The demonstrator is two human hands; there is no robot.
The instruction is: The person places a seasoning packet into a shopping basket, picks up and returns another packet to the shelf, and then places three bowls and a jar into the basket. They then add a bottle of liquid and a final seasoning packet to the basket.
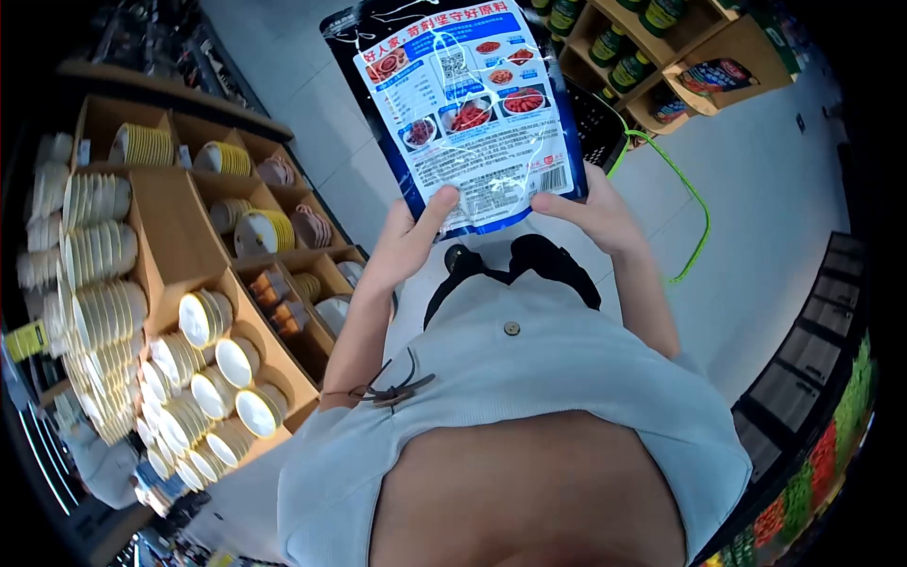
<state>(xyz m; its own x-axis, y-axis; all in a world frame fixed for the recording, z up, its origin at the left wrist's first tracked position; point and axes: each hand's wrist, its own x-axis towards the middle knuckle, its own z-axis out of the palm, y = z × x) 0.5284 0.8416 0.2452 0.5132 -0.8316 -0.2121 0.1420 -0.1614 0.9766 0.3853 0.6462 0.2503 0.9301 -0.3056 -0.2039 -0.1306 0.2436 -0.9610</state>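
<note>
A large blue and black seasoning pouch (482, 142) faces me with its printed back side, showing food pictures, a square code and a barcode. My left hand (408, 236) grips its lower left corner, thumb on the front. At the lower right corner my right hand (597, 210) holds it the same way, thumb pressed over the edge. The fingers of both hands are mostly hidden behind the pouch. Beyond its right side is a black shopping basket (601, 128), partly covered by the pouch, with a bright green handle (704, 222).
To my left stands a wooden shelf (179, 222) with stacked bowls (213, 392) and plates. At the upper right, another wooden shelf (675, 47) carries green-labelled jars (628, 71). Vegetables (824, 458) and dark crates (808, 354) line the right edge. Pale floor tiles (756, 198) lie between.
</note>
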